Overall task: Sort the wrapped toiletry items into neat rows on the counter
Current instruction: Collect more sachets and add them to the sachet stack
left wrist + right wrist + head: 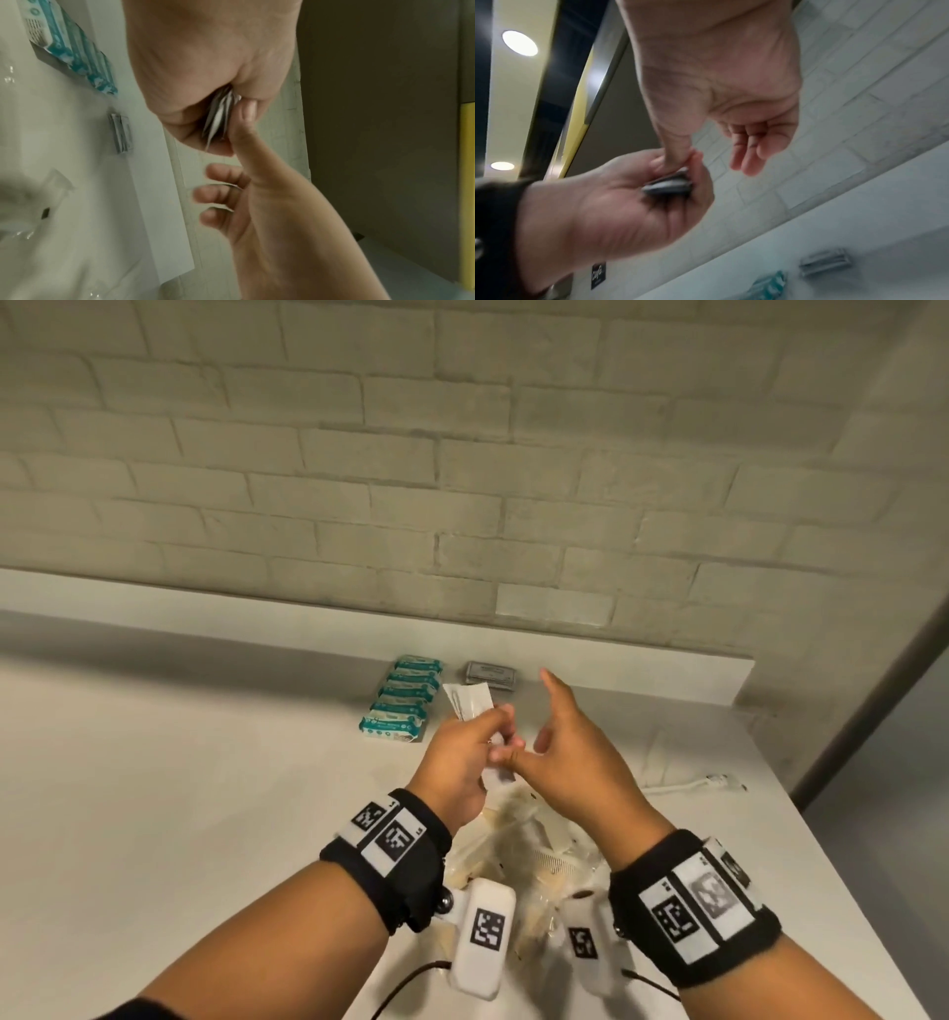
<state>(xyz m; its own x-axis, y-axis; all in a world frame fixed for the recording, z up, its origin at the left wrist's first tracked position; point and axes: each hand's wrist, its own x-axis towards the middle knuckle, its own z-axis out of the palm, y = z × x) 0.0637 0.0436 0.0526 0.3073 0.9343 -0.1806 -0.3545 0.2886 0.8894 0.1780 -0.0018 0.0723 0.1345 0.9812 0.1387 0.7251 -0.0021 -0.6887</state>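
My left hand (488,737) is raised above the counter and grips a small bundle of thin white wrapped packets (470,703), fanned out above its fingers. In the left wrist view the bundle (218,117) sits edge-on in the curled fingers. My right hand (536,726) is next to it with fingers straight and spread, and its thumb touches the bundle (667,184) in the right wrist view. A row of teal wrapped packets (405,706) lies on the counter behind the hands, with a short stack of grey packets (490,675) to its right.
A loose pile of clear-wrapped items (524,850), a comb among them, lies on the white counter (179,788) under my wrists. A white cable (708,783) lies at the right. A low ledge and a brick wall (462,480) close the back; the counter's edge runs down the right.
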